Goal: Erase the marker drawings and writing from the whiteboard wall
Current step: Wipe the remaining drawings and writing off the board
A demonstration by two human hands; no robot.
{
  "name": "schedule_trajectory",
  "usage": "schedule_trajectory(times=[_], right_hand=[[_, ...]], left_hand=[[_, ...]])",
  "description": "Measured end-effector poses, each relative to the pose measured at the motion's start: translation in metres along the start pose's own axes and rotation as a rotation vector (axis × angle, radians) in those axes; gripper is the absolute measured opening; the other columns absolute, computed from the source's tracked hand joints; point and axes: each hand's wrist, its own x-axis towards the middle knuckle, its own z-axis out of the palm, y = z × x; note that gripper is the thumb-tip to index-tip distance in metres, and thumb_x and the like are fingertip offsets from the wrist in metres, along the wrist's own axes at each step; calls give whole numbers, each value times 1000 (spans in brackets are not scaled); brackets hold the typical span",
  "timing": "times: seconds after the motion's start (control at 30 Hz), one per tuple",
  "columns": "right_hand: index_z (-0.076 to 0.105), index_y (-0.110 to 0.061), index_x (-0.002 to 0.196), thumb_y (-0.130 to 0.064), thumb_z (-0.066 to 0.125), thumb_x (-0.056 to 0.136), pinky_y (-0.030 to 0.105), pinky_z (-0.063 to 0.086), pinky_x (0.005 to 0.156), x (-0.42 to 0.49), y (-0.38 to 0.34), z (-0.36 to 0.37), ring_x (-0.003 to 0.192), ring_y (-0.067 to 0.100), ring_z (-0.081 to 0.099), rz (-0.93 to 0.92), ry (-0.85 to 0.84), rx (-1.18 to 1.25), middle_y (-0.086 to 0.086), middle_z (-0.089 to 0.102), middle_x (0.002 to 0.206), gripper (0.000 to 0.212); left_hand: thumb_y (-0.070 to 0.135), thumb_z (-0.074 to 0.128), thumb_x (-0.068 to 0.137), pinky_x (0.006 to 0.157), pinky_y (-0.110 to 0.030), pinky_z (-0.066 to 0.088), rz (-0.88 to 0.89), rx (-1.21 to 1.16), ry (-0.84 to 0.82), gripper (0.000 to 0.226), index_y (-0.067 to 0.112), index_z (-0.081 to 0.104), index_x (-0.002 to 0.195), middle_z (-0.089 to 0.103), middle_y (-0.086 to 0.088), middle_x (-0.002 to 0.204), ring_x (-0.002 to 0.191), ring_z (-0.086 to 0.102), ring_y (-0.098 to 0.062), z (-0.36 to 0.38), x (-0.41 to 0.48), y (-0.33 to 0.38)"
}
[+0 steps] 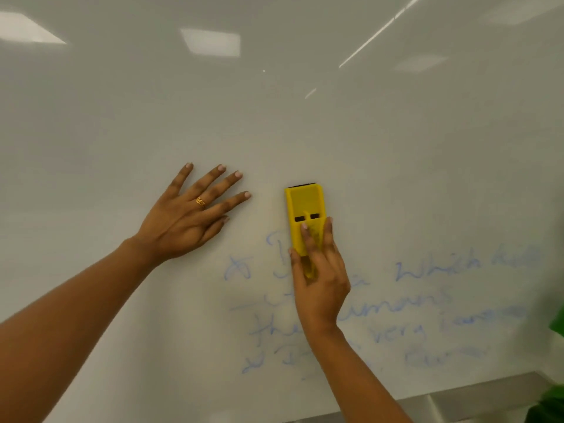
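Observation:
The glossy whiteboard wall [274,123] fills the view. Faded blue marker writing [427,300] in several lines covers its lower right part. My right hand [320,276] grips a yellow eraser [305,215] and holds it upright against the board, over the left end of the top line of writing. A dark felt edge shows at the eraser's top. My left hand [189,215], with a gold ring, lies flat on the board with fingers spread, left of the eraser and apart from it.
A grey ledge [457,398] runs along the board's bottom edge at the lower right. Green leaves [552,392] poke in at the right border. Ceiling lights reflect in the upper board, which carries no writing.

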Motion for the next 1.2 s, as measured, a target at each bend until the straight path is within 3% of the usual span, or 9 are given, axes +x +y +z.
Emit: schedule_trajectory(times=[0.27,0.43,0.57,0.63,0.7,0.8,0.9,1.07,1.2], right_hand=[[43,-29,132,-40,58,84,19,44,82,1,7,-7,116,11,53,-158,-141,-50,-2,44,140,51],[45,-17,136,-40,65,80,13,36,89,12,20,-19,123,7,43,20,-70,-50,5,47,140,64],[42,-15,139,-32,72,78,34,47,93,17,22,-21,124,16,47,278,52,6,5,45,140,70],[41,-16,139,-29,73,78,28,45,89,14,11,-16,121,16,50,336,87,-26,3,45,140,70],[44,-18,138,-29,74,77,19,38,79,5,-5,-8,114,10,51,320,76,-69,2,45,139,68],[50,-24,133,-35,72,77,20,41,68,-13,-31,9,102,8,55,238,27,-68,0,46,137,61],[53,-30,130,-44,61,79,21,45,64,-26,-54,27,104,13,59,164,-12,-67,1,47,134,53],[48,-38,129,-45,61,81,27,53,60,-44,-82,47,107,15,60,76,-82,-59,-4,41,133,51],[41,-39,131,-43,65,79,22,51,58,-60,-92,53,105,15,61,-23,-179,-72,-4,37,132,57]], left_hand=[[31,30,99,114,-50,15,-175,-10,63,47,26,30,146,29,-5,152,144,18,-21,5,-43,13],[30,29,99,115,-48,11,-216,-23,66,47,26,29,146,27,-4,153,144,15,-20,7,-48,17],[30,29,99,115,-49,12,-311,-35,67,49,25,26,148,23,-2,154,145,13,-21,10,-65,31],[30,30,99,115,-49,13,-342,-44,73,49,24,26,148,25,-2,154,145,15,-21,12,-71,37],[30,31,99,115,-49,14,-365,-57,87,49,24,27,147,25,-2,153,145,14,-20,13,-74,39],[30,31,98,115,-48,14,-395,-74,106,49,24,28,147,24,-1,153,145,13,-19,14,-77,43],[31,31,97,115,-46,11,-429,-91,97,50,23,27,147,23,0,153,145,8,-17,16,-82,47],[30,30,97,117,-43,6,-439,-110,103,53,17,24,148,24,-4,153,146,5,-17,16,-88,49],[28,28,98,117,-43,6,-407,-139,120,56,18,12,151,2,2,159,146,5,-17,18,-93,49]])
